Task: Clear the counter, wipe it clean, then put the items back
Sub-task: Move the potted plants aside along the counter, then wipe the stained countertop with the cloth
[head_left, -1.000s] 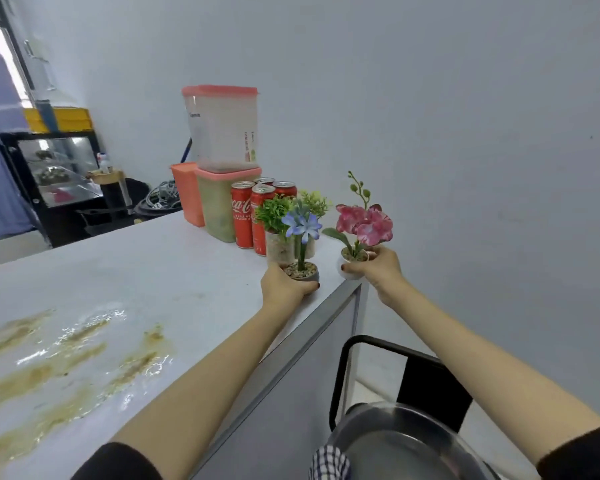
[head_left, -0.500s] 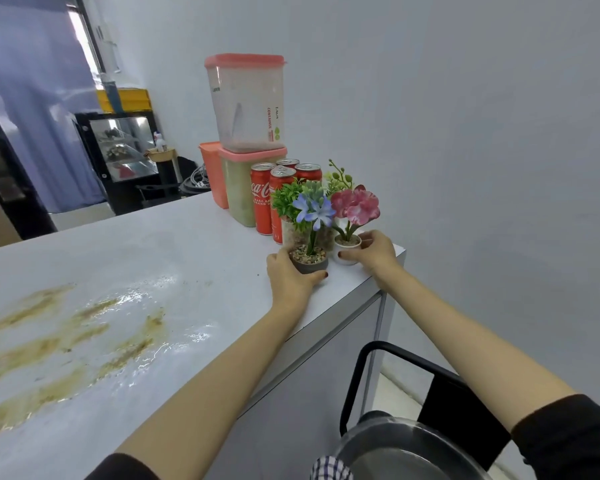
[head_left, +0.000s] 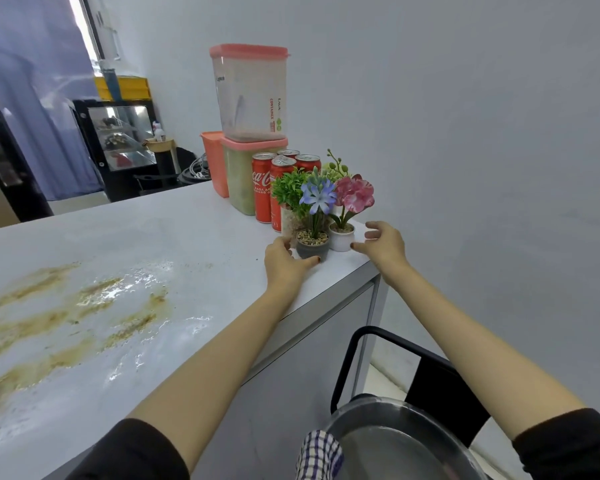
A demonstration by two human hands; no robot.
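Observation:
A white counter (head_left: pixel 153 244) carries brown wet stains (head_left: pixel 84 306) at its left. At its right corner stand a grey pot with a blue flower (head_left: pixel 312 249) and a white pot with a pink flower (head_left: pixel 342 237), both resting on the surface. My left hand (head_left: pixel 284 261) is loosely cupped around the grey pot; a sliver of counter shows between palm and pot, and the thumb tip lies at its base. My right hand (head_left: pixel 381 244) hovers just right of the white pot with its fingers spread and holds nothing.
Behind the pots stand a green plant (head_left: pixel 290 192), several red cola cans (head_left: pixel 262 188) and stacked pink-lidded containers (head_left: pixel 250 95). Below the counter's edge are a metal bowl (head_left: pixel 395 445), a checked cloth (head_left: pixel 319 455) and a black chair frame (head_left: pixel 361 341).
Both flower pots were carried right and set down beside the cans at the corner. My right hand has let go of the pink flower pot, and my left hand has loosened on the blue one.

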